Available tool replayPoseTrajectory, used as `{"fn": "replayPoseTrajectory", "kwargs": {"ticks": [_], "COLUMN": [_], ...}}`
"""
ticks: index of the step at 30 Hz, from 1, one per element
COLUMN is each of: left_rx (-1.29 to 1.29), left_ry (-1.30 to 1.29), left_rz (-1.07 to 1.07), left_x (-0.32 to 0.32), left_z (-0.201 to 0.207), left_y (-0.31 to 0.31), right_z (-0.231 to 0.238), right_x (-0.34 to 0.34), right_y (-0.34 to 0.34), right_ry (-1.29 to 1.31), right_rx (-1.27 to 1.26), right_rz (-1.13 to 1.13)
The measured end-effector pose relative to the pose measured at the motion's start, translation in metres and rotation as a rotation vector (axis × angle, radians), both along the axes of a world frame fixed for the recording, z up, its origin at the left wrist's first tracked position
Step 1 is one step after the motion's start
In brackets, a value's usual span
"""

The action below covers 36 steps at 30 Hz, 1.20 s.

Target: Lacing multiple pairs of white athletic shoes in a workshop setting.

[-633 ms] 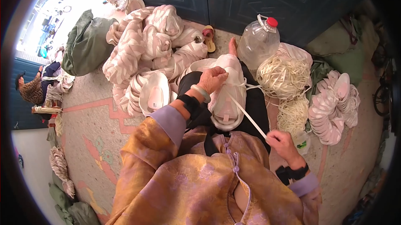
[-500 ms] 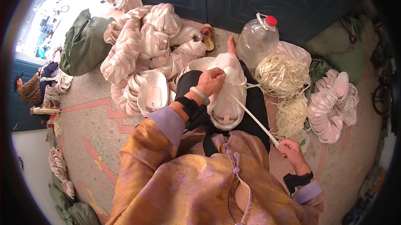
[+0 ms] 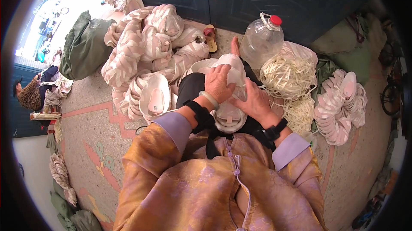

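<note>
Fingers [image 3: 222,70] on rounded fabric upper [image 3: 236,64]

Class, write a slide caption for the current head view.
Left hand and right hand close together at a pale shoe upper, cream laces heaped nearby.

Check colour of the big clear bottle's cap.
Red; the cap shows best in the head view.

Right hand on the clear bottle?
No, the right hand is at the shoe on the lap, near the left hand, and the bottle stands farther ahead.
</note>
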<state>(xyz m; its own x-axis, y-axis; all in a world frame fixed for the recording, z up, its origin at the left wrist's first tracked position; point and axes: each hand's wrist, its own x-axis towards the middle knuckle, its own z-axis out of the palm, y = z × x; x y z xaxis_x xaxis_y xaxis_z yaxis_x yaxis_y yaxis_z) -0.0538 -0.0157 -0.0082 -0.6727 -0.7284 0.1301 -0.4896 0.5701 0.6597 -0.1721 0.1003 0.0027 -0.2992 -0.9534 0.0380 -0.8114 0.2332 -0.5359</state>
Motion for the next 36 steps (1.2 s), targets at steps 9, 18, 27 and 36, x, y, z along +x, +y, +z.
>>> {"fn": "replayPoseTrajectory", "kwargs": {"ticks": [9, 18, 27, 36], "left_rx": [0.084, 0.130, -0.054, -0.601], "left_ry": [-0.104, -0.153, -0.134, -0.136], "left_rz": [-0.062, -0.081, -0.141, -0.535], "left_x": [-0.009, -0.011, -0.003, -0.002], "left_z": [-0.017, -0.010, -0.006, 0.002], "left_y": [0.000, 0.009, 0.017, 0.019], "right_z": [-0.002, -0.018, 0.000, -0.013], "right_x": [0.001, -0.003, -0.011, -0.025], "right_y": [0.001, 0.004, 0.008, 0.002], "right_ry": [-0.169, -0.024, 0.012, -0.196], "right_rx": [0.129, 0.071, 0.115, 0.206], "right_rz": [-0.092, -0.013, 0.202, 0.202]}}
